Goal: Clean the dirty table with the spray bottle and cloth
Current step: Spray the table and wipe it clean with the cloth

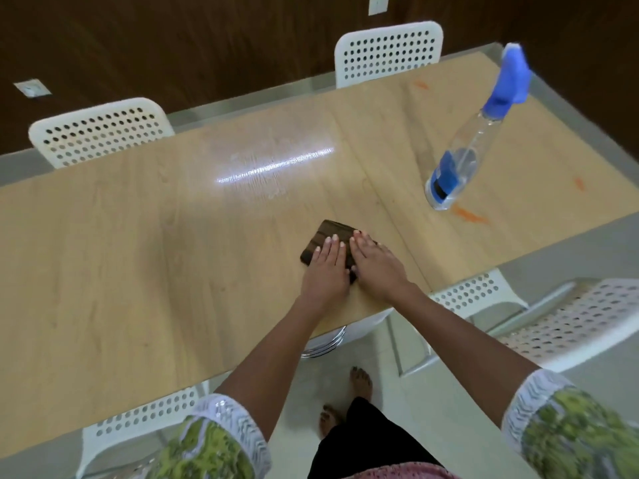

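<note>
Pressing down on a folded dark brown cloth, both hands flat, fingers extended, palms down. Left hand covers the cloth's near-left part; right hand covers its right part. The two hands sit side by side, touching or nearly so. Neither hand is curled around anything, just spread open on the cloth.

Cloth lies on the light wood-grain tabletop, near the edge closest to the person, roughly mid-frame. Far corner of the cloth sticks out past the fingertips.

Clear plastic spray bottle with blue trigger head and blue label stands on the tabletop to the right and farther back, well apart from the hands. Nobody is touching it. It looks tilted in the wide-angle view.

Orange smears on the tabletop: one streak just beside the bottle's base, a smaller mark farther right, another near the far edge. All well apart from the cloth.

Bright glare strip on the tabletop beyond the cloth; surface there looks wet or glossy, can't tell which.

White perforated chairs around the table: two at the far side, more at the near side. Person's sleeves are green patterned with white trim. Bare feet on the pale floor below.
</note>
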